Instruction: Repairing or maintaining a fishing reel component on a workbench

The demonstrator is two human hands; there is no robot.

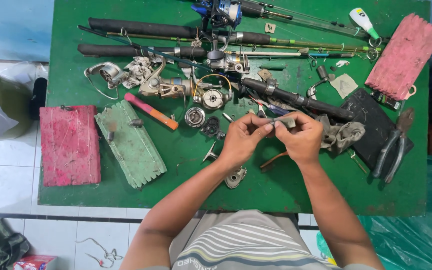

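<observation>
**Fingers of both hands pinch one small grey reel part above a table of dismantled tackle**

Fingers (pixel 265 129) of the left hand (pixel 241 142) and of the right hand (pixel 303 137) meet over the middle of the green table (pixel 176 190), all closed on a small grey part (pixel 282 121) held between them, clear of the tabletop. It is short, dull grey and roughly oblong; finer detail is too small to make out, and I cannot tell whether it is metal or plastic.

As a judgement, the work looks to be mid-way: a reel has been taken apart and not put back. Loose pieces lie at about 9 to 10 o'clock from the hands: a round silver spool (pixel 194 116) and a dark gear-like piece (pixel 210 126). A silver housing piece (pixel 235 177) lies at 6 o'clock, partly under the left forearm. An opened reel body (pixel 212 96) sits at 11 o'clock, among fishing rods (pixel 141 28) that span the far edge.

A crumpled grey rag (pixel 343 135) lies at 3 o'clock, just beside the right hand, with pliers (pixel 393 147) beyond it. At 9 o'clock, well apart, lie a green foam block (pixel 132 144) and a red foam block (pixel 69 145).
</observation>
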